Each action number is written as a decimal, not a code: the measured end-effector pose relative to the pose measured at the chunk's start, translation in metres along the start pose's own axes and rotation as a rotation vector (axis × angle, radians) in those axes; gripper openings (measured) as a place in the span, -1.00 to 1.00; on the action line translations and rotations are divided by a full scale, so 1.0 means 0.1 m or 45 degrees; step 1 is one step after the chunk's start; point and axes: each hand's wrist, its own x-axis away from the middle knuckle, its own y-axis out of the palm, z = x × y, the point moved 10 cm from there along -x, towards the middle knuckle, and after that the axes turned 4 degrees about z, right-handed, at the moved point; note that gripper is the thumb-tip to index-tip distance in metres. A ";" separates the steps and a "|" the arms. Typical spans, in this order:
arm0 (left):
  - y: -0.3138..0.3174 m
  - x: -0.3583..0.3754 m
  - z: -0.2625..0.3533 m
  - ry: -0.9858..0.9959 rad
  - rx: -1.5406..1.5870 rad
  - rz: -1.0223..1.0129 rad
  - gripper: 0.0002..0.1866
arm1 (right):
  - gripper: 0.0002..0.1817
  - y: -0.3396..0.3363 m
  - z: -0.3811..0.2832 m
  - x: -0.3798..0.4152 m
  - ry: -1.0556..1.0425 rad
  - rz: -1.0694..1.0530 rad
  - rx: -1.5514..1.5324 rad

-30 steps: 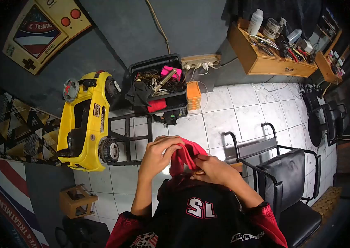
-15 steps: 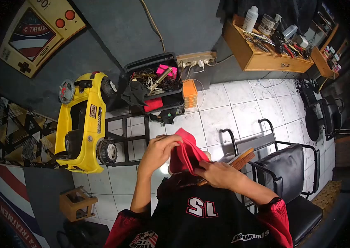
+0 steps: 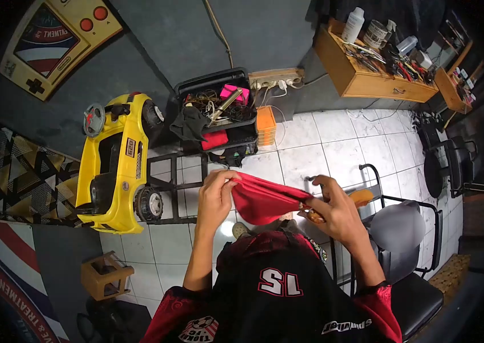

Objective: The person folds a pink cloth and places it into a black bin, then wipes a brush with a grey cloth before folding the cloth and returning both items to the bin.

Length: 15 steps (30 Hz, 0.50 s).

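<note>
Red cloth (image 3: 265, 200) hangs stretched between my two hands above my black jersey (image 3: 276, 286); my left hand (image 3: 217, 197) pinches its upper left edge, fingers pressed together on the fabric; my right hand (image 3: 333, 208) grips the other end and also holds a wooden brush (image 3: 361, 198), its fingers curled shut around both; below me lies a white tiled floor (image 3: 310, 154), meeting a dark grey wall (image 3: 276, 34); a yellow toy car (image 3: 117, 163) stands on its end to my left, just beside a black metal frame (image 3: 176, 183); a black chair (image 3: 413, 263) sits on my right; a black crate (image 3: 219, 114) near the wall holds tangled cables, dark cloth, something pink and something red; an orange box (image 3: 266, 127) stands just beside it; a wooden shelf (image 3: 368, 80) on the wall carries bottles, scissors and small tools.
</note>
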 end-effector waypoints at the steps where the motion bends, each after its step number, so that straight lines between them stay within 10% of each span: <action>1: 0.01 -0.02 0.09 0.122 -0.092 0.021 -0.90 | -0.80 0.00 0.04 0.02 -0.037 0.073 -0.006; 15: 0.37 -0.04 -0.06 -0.107 0.002 -0.061 -0.90 | -0.81 0.23 0.62 0.12 0.311 0.060 -0.197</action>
